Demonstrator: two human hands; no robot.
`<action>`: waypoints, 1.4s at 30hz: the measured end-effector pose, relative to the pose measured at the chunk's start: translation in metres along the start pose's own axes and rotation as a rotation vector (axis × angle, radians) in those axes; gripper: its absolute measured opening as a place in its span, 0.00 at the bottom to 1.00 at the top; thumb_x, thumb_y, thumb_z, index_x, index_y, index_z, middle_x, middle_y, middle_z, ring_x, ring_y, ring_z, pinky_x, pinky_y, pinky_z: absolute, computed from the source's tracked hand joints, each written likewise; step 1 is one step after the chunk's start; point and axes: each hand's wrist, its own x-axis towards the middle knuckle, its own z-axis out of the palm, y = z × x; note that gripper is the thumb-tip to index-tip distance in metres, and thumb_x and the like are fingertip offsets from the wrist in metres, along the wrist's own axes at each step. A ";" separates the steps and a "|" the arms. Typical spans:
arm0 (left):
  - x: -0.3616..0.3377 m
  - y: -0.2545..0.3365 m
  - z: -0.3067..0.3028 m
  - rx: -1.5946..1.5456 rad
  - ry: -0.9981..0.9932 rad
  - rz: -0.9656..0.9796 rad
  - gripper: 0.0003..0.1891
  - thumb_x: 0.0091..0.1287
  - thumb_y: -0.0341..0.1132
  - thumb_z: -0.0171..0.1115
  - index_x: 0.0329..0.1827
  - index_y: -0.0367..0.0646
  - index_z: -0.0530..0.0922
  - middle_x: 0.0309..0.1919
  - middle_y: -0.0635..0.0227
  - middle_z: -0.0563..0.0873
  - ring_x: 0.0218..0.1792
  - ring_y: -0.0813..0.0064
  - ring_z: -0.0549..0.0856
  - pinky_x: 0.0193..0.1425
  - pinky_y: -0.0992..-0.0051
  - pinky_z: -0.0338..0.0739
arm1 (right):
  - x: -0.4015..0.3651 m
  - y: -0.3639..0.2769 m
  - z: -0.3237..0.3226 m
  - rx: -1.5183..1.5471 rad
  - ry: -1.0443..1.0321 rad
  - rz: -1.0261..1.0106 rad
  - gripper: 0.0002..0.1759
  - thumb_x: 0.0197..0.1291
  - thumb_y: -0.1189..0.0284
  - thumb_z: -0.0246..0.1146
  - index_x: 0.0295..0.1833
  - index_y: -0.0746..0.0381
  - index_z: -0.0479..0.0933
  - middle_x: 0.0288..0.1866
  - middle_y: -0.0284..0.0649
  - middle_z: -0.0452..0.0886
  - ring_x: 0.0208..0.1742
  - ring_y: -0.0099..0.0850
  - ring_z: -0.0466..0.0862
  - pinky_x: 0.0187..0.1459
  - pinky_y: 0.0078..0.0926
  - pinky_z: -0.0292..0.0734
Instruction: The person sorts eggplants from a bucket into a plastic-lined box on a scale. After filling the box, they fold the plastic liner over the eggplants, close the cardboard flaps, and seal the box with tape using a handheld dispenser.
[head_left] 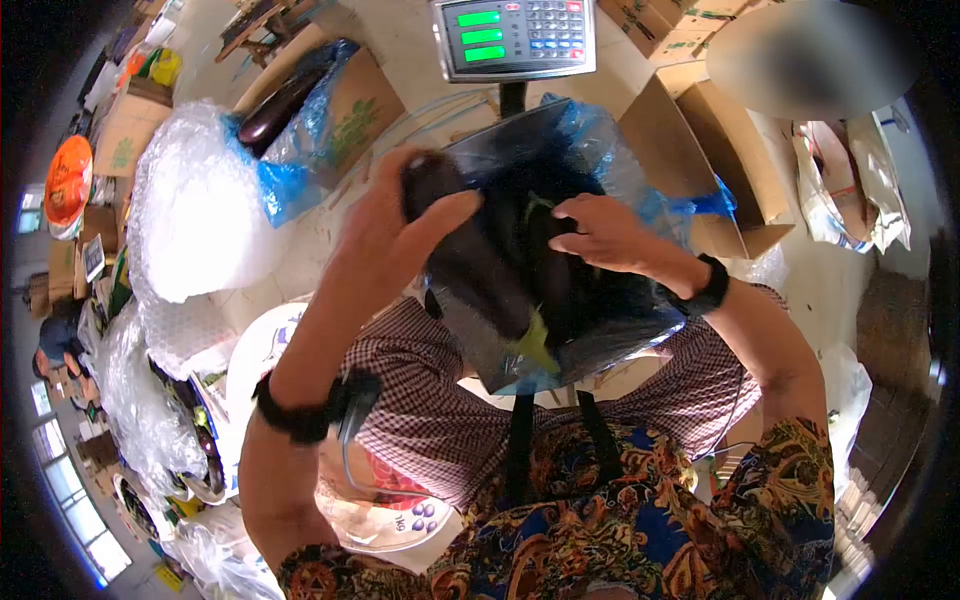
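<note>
A long dark eggplant [480, 265] with a green stem end slants over the box, slightly blurred. My left hand [395, 225] is wrapped round its upper end. Below it, a box lined with blue plastic [470, 345] holds more dark eggplants, hard to tell apart in the shadow. My right hand [615, 235] reaches in from the right, its fingers curled on another eggplant [552, 280] near a green stem. A scale display [515, 40] with green readouts and a keypad stands just behind the box.
On the left stand a carton with an eggplant [285, 110] in blue plastic and a big bubble-wrap bundle [200, 210]. An open carton [710, 160] is to the right, beside a white sack [850, 185]. A person [62, 345] is at the far left.
</note>
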 end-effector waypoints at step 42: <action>-0.374 -0.155 0.069 -0.153 0.812 -0.550 0.15 0.66 0.30 0.59 0.54 0.34 0.77 0.48 0.59 0.83 0.47 0.66 0.81 0.58 0.69 0.75 | -0.062 -0.230 0.173 0.258 -0.198 -0.734 0.14 0.65 0.60 0.60 0.45 0.59 0.77 0.45 0.42 0.82 0.42 0.41 0.81 0.39 0.34 0.78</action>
